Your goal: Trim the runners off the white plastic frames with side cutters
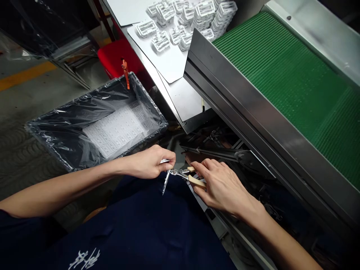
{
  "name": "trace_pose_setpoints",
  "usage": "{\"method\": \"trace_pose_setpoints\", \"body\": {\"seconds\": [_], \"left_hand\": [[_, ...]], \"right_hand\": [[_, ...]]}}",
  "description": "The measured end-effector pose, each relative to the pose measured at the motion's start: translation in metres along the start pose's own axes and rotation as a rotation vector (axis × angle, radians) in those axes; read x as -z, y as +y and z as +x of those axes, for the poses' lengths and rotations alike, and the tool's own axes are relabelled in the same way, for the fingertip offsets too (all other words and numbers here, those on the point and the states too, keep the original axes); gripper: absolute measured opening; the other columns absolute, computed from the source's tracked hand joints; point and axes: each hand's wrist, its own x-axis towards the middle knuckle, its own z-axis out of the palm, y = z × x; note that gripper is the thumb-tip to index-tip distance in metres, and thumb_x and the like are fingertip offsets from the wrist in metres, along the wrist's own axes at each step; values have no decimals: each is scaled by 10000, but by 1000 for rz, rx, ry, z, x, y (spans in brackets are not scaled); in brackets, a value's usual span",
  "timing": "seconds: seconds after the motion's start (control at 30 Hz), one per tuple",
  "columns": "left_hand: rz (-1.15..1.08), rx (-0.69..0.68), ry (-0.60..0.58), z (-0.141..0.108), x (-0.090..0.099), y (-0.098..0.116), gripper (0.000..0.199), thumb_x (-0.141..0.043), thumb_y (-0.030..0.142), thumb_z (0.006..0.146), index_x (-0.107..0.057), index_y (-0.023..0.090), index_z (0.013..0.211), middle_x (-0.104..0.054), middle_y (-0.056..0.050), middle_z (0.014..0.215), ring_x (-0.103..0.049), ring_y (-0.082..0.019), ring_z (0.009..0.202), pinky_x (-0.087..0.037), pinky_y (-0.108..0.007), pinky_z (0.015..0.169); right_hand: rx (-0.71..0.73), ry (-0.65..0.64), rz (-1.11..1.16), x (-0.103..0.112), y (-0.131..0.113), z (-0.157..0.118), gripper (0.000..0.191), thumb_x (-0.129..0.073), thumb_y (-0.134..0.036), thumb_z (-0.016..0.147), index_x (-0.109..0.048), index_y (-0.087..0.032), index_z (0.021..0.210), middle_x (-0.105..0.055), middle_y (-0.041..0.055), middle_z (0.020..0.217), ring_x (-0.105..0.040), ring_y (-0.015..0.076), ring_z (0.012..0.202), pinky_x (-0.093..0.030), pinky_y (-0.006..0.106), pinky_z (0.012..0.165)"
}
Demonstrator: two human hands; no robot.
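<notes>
My left hand pinches a thin white plastic part, held nearly edge-on to me, so its shape is mostly hidden. My right hand is closed round the cream handles of a pair of nippers. The metal jaws of the nippers touch the part close to my left fingertips. Whether the jaws are fully closed is too small to make out. Both hands are in front of my dark blue shirt.
A black crate lined with clear plastic holds flat rows of white parts. An orange-handled tool hangs on its rim. White frame-like parts are stacked on the table. A green conveyor belt rises at right, beside a red stool.
</notes>
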Motion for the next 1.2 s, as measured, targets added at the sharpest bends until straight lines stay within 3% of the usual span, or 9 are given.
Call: {"method": "trace_pose_setpoints", "body": {"seconds": [0.27, 0.43, 0.6, 0.77, 0.9, 1.03, 1.13, 1.2], "left_hand": [[50, 8, -32, 3, -9, 2, 125, -475, 158, 828, -513, 165, 709, -533, 13, 652, -467, -119, 589, -332, -229, 571], [8, 53, -9, 3, -13, 3, 124, -487, 202, 845, -551, 158, 749, -554, 11, 667, -474, -120, 603, -336, -225, 570], [-151, 148, 39, -2, -20, 4, 268, -472, 392, 883, -597, 161, 832, -561, 6, 694, -464, -123, 614, -348, -223, 554], [-274, 206, 24, 0, -38, -5, 383, -645, 482, 754, -576, 199, 1002, -599, 2, 820, -515, -144, 691, -380, -238, 602], [-565, 254, 51, 12, -47, -15, 343, -586, 450, 814, -559, 186, 1031, -622, -34, 899, -527, -142, 711, -393, -244, 622], [-820, 279, 57, 26, -50, -13, 333, -484, 436, 877, -578, 163, 1043, -620, -46, 845, -526, -139, 679, -388, -244, 605], [-711, 237, 40, 32, -52, -6, 312, -526, 422, 857, -620, 163, 1004, -619, -34, 813, -521, -142, 679, -386, -241, 612], [-622, 223, 42, 34, -53, -2, 307, -551, 422, 842, -643, 162, 977, -623, -33, 807, -516, -140, 669, -385, -234, 602]], "right_hand": [[60, 7, -175, 17, -5, 2, 205, -598, -368, 728, -607, -216, 866, -586, 89, 753, -563, 221, 692, -314, 319, 582], [11, -60, -93, 9, 5, 4, 164, -563, -379, 760, -621, -240, 824, -619, 47, 689, -553, 163, 527, -182, 278, 479], [-218, -76, 120, -13, 29, -15, 96, -530, -309, 775, -612, -259, 775, -620, -4, 613, -563, 155, 548, -211, 252, 486], [-515, -41, 278, -43, 42, -36, 154, -490, -360, 810, -612, -267, 829, -641, -7, 668, -578, 165, 581, -268, 242, 497], [-550, 165, 436, -66, 36, -43, 248, -480, -447, 835, -602, -269, 958, -654, 12, 845, -603, 176, 717, -367, 252, 586], [-523, 434, 646, -72, 16, -28, 285, -510, -463, 833, -573, -238, 996, -638, 23, 910, -591, 162, 776, -416, 254, 686], [-520, 573, 862, -71, 7, -7, 282, -508, -474, 836, -547, -219, 950, -632, 1, 822, -580, 135, 702, -422, 234, 658], [-472, 542, 910, -74, 9, 2, 246, -527, -452, 824, -552, -220, 902, -621, -17, 757, -568, 130, 663, -411, 227, 619]]}}
